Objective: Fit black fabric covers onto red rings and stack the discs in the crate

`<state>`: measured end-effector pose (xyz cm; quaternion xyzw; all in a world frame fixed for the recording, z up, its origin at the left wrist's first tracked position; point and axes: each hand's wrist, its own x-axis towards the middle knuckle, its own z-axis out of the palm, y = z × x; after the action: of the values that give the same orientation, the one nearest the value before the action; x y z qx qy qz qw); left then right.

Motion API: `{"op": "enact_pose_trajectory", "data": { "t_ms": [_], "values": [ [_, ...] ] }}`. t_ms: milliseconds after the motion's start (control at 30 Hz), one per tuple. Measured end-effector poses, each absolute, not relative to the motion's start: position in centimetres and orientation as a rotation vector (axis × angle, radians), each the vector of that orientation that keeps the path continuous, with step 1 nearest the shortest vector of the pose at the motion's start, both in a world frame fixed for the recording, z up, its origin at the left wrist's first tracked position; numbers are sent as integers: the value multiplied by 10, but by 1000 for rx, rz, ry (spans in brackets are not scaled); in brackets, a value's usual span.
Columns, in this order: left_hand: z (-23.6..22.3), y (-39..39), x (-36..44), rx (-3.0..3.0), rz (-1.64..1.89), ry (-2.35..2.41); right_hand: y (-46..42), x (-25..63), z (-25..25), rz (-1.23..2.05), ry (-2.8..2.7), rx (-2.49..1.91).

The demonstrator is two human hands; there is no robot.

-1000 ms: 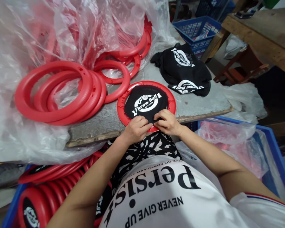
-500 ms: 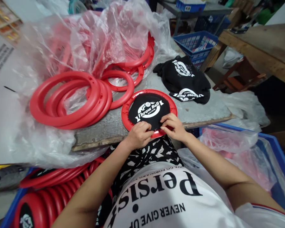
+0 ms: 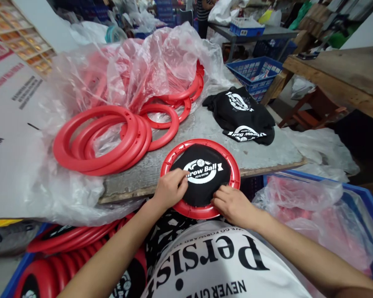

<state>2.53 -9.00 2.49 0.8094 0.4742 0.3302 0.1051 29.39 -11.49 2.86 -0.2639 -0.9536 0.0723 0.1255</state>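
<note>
A red plastic ring (image 3: 236, 169) lies at the table's front edge, its near side jutting out over my lap. Inside it is a round black fabric piece (image 3: 202, 192) with a white "Throw Ball" print. My left hand (image 3: 171, 186) is at the ring's left side, fingers curled and pinching the fabric's left edge. At the lower right, my right hand (image 3: 231, 203) has its fingers bent over the fabric's edge by the rim. The fingertips partly hide the edge they hold.
Several red rings (image 3: 96, 165) are stacked to the left, before a clear plastic bag (image 3: 174, 54) of more rings. A pile of black fabric pieces (image 3: 245, 116) sits at the right. Blue crates (image 3: 360, 192) flank my lap; the left one holds finished-looking red discs (image 3: 71, 260).
The ring has come nearer to me and now overhangs the table edge more. My left hand has moved up along the left side; my right hand is lower. The head view has tilted up.
</note>
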Motion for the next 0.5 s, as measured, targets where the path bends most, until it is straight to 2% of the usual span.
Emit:
{"op": "enact_pose_trajectory", "data": {
  "t_ms": [100, 200, 400, 500],
  "values": [
    [29, -75, 33, 2443, 738, 1898, -125, 288, 27, 175, -2852, -636],
    [32, -60, 47, 2439, 471, 2128, -122, 279, 23, 228, -2904, -514],
    [24, -43, 55, 2283, 455, 2076, -125, 258, 10, 361, -2956, -329],
    [17, -41, 48, 2135, 516, 1957, -121, 256, 17, 596, -2827, -258]
  ]
}}
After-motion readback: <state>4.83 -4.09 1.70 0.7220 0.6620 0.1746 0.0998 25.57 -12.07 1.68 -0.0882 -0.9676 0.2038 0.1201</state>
